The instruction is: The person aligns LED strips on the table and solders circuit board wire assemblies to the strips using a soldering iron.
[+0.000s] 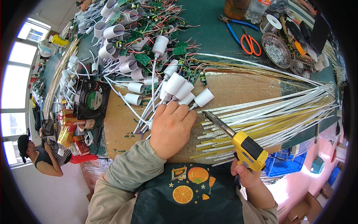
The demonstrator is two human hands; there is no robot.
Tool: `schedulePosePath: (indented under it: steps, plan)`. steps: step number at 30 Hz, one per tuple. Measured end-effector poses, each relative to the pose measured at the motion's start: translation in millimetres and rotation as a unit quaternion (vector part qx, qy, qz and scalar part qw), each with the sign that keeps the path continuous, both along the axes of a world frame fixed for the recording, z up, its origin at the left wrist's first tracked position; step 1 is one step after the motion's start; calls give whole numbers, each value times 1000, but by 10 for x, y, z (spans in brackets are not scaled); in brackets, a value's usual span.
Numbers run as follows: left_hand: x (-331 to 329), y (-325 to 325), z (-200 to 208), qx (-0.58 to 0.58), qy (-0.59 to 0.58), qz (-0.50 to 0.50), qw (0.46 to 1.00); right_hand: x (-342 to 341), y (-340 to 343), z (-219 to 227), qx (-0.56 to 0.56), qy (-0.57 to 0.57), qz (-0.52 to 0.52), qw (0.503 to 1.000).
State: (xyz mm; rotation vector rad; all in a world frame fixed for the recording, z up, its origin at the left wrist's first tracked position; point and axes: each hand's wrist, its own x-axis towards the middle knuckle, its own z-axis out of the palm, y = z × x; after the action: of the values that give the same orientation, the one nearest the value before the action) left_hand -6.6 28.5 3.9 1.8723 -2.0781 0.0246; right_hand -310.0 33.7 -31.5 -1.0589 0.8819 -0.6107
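Observation:
My left hand (173, 128) lies over the middle of the work board, back upward, its fingers curled round a bunch of white cables. White cylindrical caps (174, 83) on those cables fan out beyond the knuckles, and the cable ends come out on the left side under the hand. The fingertips are hidden. My right hand (244, 173) grips a yellow and black soldering gun (250, 150). Its dark metal tip points up and left, close to one white cap (204, 98) and above the ends of the LED strips (261, 115).
Green circuit boards (143, 58) with wires and more white caps pile up at the far left. A black fan (91, 99) stands left. Blue-handled pliers (234, 33), orange scissors (250, 44) and a metal dish (276, 50) lie far right. A person (43, 156) sits at left.

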Motion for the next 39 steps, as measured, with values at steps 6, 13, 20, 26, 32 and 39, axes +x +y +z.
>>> schedulePosePath:
  steps: [6,13,20,26,32,39]
  plan:
    - [1,0,3,-3,-1,0,1000,-21,-35,32,29,-29,9,999]
    - [2,-5,2,-9,-2,-1,1000,42,-42,32,-14,-7,4,1000]
    - [0,-8,13,-2,1,-3,1000,48,-60,37,-34,-4,11,999]
    - [-5,-12,-26,-21,21,-4,1000,38,-60,16,-59,-6,19,998]
    - [-27,-16,7,-7,36,11,999,25,-55,-1,-76,-6,19,997]
    - [-34,-28,-48,-21,-6,7,1000,12,-47,-14,-61,-12,23,998]
